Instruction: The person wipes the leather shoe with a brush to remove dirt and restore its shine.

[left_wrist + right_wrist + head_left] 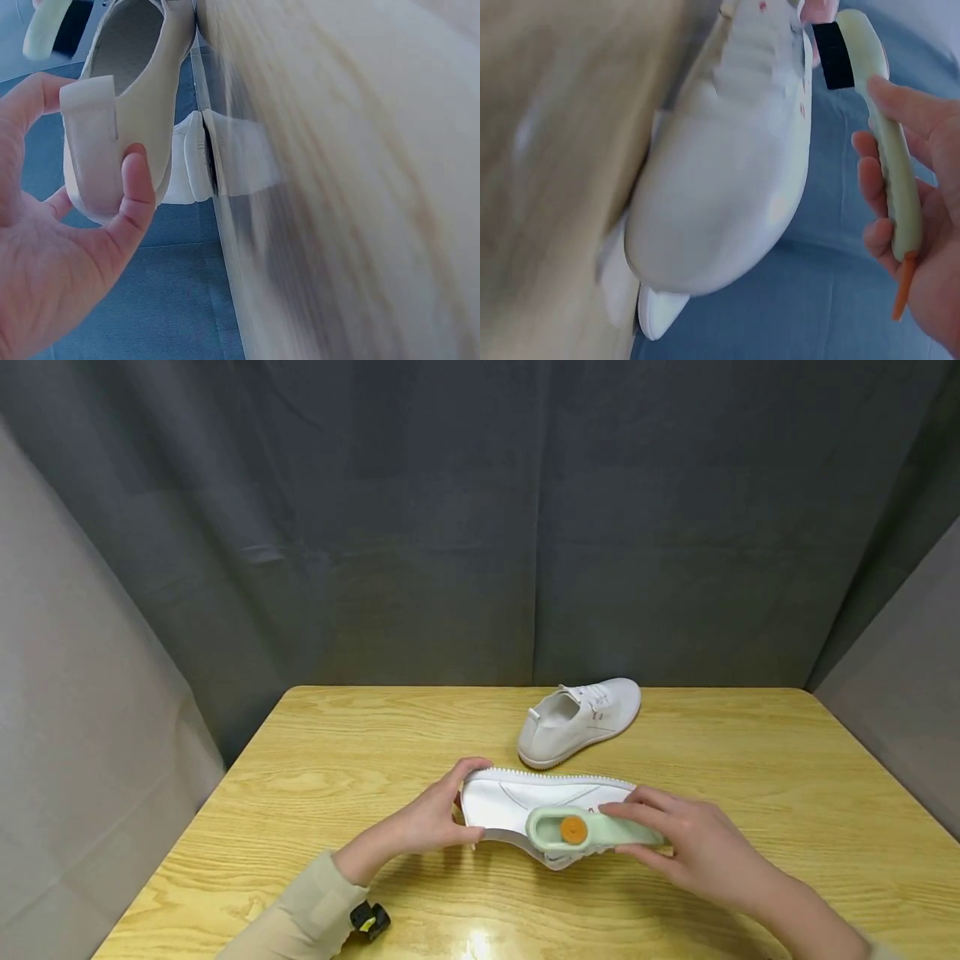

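My left hand (pixel 429 820) grips a white shoe (pixel 495 803) by its heel, fingers and thumb on opposite sides. The shoe is tipped onto its side, its opening towards me and its toe to the right. In my right hand (pixel 701 852) is a pale green brush (pixel 622 832) with an orange round button. Black bristles (pixel 834 56) show in the right wrist view, where the brush head stands beside the shoe with a gap between them. The left wrist view shows the thumb and fingers around the heel tab (pixel 91 124).
A second white shoe (pixel 615 714) stands farther back on the wooden table (pixel 337 735), toe to the right. Behind the table hangs a dark curtain (pixel 420 543). A small black object (pixel 371 920) sits by the left sleeve (pixel 307 910).
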`<state>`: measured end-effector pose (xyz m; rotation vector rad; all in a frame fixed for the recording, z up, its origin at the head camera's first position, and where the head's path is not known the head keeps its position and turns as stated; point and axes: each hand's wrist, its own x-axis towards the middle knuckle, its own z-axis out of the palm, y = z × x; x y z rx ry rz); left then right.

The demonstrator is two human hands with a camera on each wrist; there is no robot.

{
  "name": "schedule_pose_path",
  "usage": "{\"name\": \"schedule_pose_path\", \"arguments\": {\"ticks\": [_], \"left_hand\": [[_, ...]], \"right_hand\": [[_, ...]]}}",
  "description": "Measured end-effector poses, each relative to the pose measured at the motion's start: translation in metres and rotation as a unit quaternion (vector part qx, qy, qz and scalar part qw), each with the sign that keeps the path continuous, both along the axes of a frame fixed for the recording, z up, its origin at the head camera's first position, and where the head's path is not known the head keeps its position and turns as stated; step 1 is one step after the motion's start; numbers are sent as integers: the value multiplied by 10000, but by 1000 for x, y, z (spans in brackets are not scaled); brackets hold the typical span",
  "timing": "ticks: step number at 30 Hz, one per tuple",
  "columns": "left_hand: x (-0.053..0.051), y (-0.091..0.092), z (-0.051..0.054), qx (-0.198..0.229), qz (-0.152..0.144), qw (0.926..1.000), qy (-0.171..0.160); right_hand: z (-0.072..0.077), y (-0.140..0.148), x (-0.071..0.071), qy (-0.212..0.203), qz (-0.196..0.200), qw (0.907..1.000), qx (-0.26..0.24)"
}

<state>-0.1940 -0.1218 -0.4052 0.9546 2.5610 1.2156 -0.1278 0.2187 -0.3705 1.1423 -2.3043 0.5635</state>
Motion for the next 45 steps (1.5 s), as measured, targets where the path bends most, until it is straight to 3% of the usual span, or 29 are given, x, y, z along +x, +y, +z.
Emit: {"name": "schedule_pose_path", "arguments": {"ticks": [4, 7, 13, 20, 23, 30, 35, 40, 45], "left_hand": [[0, 0, 0, 11, 1, 10000, -76], [0, 0, 0, 5, -17, 10000, -88], [0, -1, 0, -52, -53, 9999, -96], [0, -1, 0, -113, 6, 9997, -210], [1, -1, 1, -109, 20, 9997, -238], [-1, -1, 0, -147, -2, 9996, -221], [-2, -1, 0, -143, -36, 9996, -222], [-1, -1, 0, -170, -8, 9996, -234], [-1, -1, 1, -165, -3, 9995, -275]], "right_hand": [[-5, -5, 7, -136, 182, 9994, 250], [-6, -3, 8, -287, 82, 9990, 334], [0, 13, 0, -453, -706, 9965, 44], [6, 29, -8, 56, -1380, 9902, -207], [7, 29, -6, 33, -1223, 9921, -278], [1, 15, 4, -197, -317, 9991, -212], [-7, 9, 9, -303, -50, 9995, -32], [-8, 14, 9, -481, -277, 9985, 7], [-5, 27, 4, -475, -945, 9944, -74]]}}
